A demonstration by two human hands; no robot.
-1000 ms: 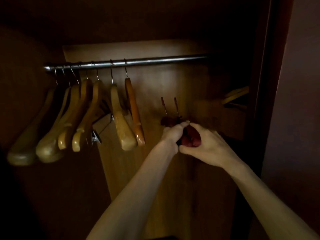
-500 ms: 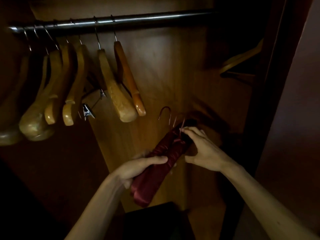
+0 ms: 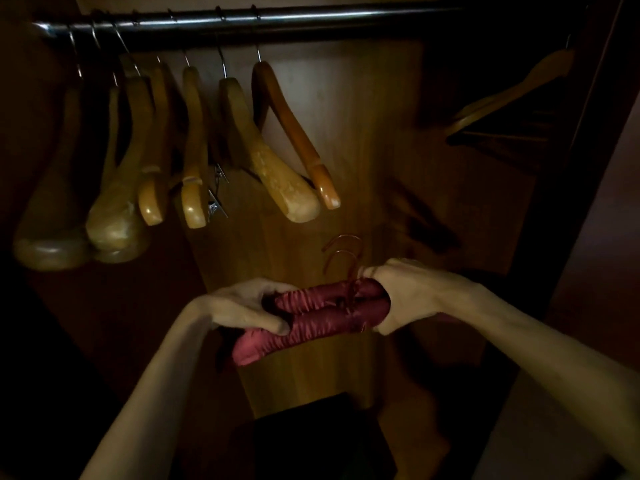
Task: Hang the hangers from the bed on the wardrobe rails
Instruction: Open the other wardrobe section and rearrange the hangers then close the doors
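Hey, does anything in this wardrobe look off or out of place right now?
Nothing looks damaged. The odd ones out are two red padded hangers, gripped by the left hand and right hand below the rail, not yet hung. One wooden hanger at far right sits steeply tilted, apart from the wooden hangers.

A: The rail?
B: Metal, smooth, with a dull shine.
A: And the hangers on it?
B: Varnished wood, glossy at the rounded ends, on thin wire hooks; one carries metal clips.
A: The red pair?
B: Padded, covered in gathered satin cloth with a soft sheen; their hooks look coppery metal.
A: The back panel?
B: Smooth wood, grained.
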